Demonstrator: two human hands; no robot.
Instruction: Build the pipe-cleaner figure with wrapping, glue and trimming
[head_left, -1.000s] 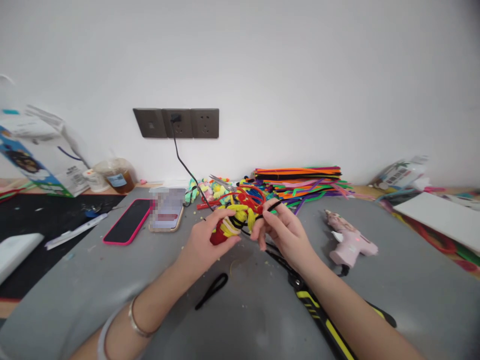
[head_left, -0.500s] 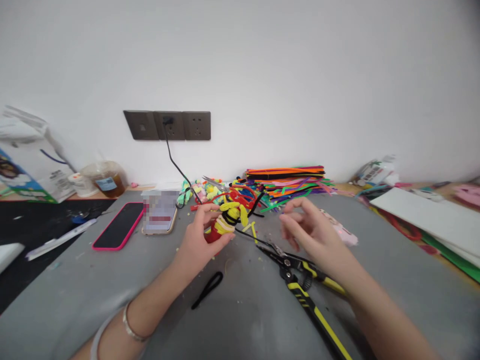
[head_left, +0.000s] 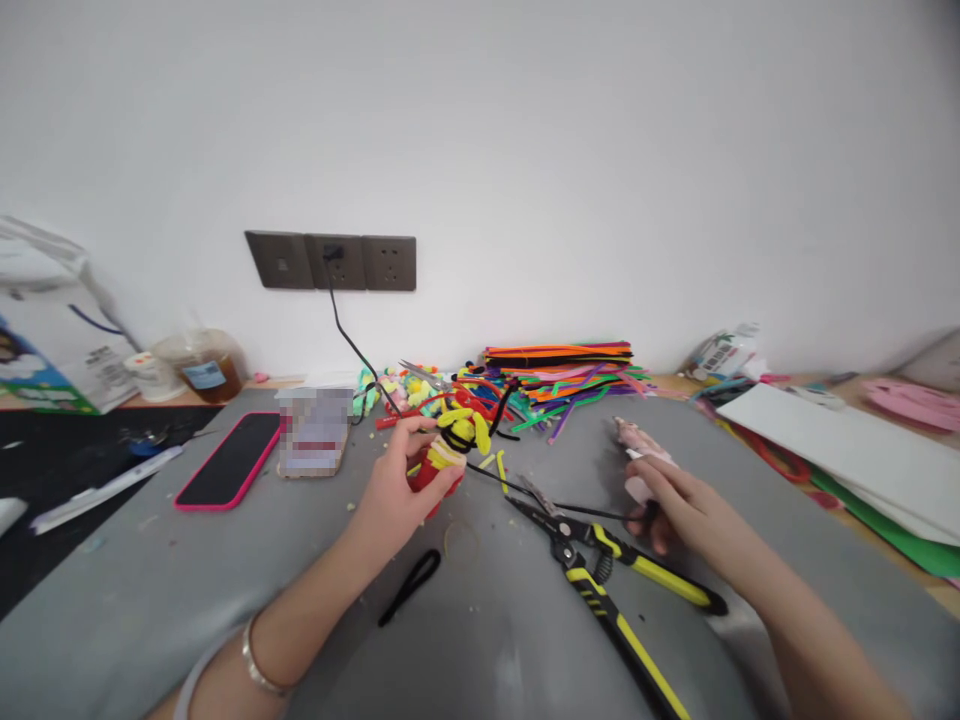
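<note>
My left hand (head_left: pixel 405 480) is closed around a small pipe-cleaner figure (head_left: pixel 450 455) with a yellow and black top, a pale band and a red lower part. The fingers hide some of it. To the right, my right hand (head_left: pixel 675 500) grips a pale pink glue gun (head_left: pixel 641 440), its nozzle pointing away from me and a black cord running left from the grip. Between the hands lie black and yellow pliers (head_left: pixel 566 540), with jaws apart. A folded black pipe cleaner (head_left: pixel 409 588) rests in front of my left hand.
Bundled pipe cleaners (head_left: pixel 559 358) and loose coloured pieces (head_left: pixel 427 390) are heaped by the wall. Two phones, one a pink-cased phone (head_left: pixel 229 462), lie left. A plugged-in cord (head_left: pixel 345 335) hangs from the socket. White sheets (head_left: pixel 817 450) sit at right; a drink cup (head_left: pixel 210 365) stands far left.
My right hand has moved right and down from the air above the pliers and taken hold of the glue gun. My left hand still holds the figure in nearly the same place.
</note>
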